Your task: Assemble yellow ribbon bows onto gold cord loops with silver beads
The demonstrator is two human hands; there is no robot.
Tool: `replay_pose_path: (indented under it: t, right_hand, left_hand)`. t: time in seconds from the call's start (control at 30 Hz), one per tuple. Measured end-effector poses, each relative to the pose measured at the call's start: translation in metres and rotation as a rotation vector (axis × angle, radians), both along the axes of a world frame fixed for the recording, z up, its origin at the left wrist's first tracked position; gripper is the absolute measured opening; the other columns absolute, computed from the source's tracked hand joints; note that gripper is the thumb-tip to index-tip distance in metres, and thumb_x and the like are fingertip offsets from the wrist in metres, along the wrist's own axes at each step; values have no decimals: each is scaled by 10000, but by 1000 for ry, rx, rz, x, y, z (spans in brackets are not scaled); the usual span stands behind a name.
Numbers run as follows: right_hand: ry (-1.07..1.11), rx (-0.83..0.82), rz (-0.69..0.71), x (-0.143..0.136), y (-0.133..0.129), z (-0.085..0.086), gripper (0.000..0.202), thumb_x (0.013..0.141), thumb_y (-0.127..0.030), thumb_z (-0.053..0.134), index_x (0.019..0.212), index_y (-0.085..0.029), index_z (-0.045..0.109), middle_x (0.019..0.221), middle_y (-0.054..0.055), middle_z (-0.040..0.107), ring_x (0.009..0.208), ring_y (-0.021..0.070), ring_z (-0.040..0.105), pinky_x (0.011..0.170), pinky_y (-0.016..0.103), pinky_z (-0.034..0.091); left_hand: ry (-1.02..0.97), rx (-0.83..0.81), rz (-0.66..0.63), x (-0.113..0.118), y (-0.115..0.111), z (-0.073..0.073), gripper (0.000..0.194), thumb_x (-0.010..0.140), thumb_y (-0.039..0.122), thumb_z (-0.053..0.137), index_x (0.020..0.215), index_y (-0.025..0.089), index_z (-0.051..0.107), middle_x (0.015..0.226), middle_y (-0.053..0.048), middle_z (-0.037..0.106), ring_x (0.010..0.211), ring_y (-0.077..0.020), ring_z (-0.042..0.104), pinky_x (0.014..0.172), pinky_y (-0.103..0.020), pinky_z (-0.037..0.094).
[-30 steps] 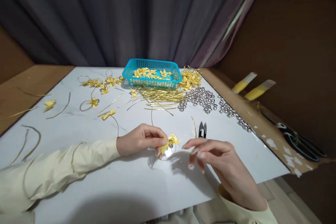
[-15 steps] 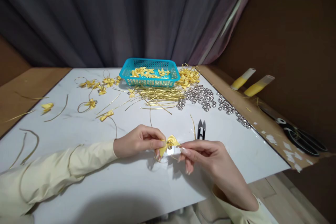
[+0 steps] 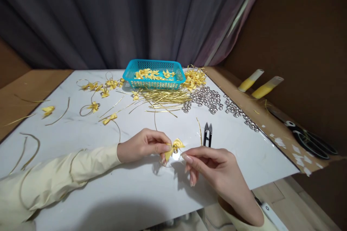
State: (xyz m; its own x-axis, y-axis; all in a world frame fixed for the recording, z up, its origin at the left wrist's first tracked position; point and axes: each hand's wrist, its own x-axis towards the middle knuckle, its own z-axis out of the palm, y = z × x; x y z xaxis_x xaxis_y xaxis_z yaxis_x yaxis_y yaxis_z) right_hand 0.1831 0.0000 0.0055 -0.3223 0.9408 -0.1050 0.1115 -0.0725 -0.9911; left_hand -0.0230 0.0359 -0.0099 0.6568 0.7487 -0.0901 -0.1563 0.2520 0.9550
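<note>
Yellow bow (image 3: 178, 142) was pinched in the left hand (image 3: 146, 145), while the right hand (image 3: 214, 164) pinched its thin gold cord (image 3: 166, 166). Gentle fingers looked best, so nothing squashed.

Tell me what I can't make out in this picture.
In the head view:
Small snips: handle end hidden behind the right hand.
Yellow bow: pinched part covered by the left hand.
White object, lower right: cut off by the bottom edge.
Silver pieces: too small to count.
</note>
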Motion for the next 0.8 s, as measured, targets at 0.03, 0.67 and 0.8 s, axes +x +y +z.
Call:
replay_pose_path:
  t: [0.03, 0.67, 0.8]
  right_hand:
    - [13, 5, -3, 0, 0, 0, 113, 728, -271, 675, 725, -163, 709, 508, 15, 626, 396, 101, 557, 431, 196, 451]
    - [48, -9, 20, -4, 0, 3, 96, 756, -245, 651, 747, -172, 712, 519, 12, 651, 424, 104, 597, 459, 178, 503]
    - [98, -9, 9, -5, -2, 2, 91, 762, -244, 645, 741, -187, 713, 521, 3, 648, 409, 99, 598, 440, 168, 500]
  left_hand:
    - [-1, -2, 2, 0, 0, 0, 164, 776, 251, 646, 743, 91, 628, 625, -19, 629, 570, -94, 571, 568, -217, 452]
    - [36, -24, 12, 0, 0, 0, 205, 750, 296, 671, 751, 95, 632, 623, -23, 632, 560, -101, 572, 558, -224, 448]
    - [20, -22, -2, -1, -1, -2, 191, 771, 287, 652, 774, 96, 639, 631, -24, 639, 563, -96, 576, 558, -216, 443]
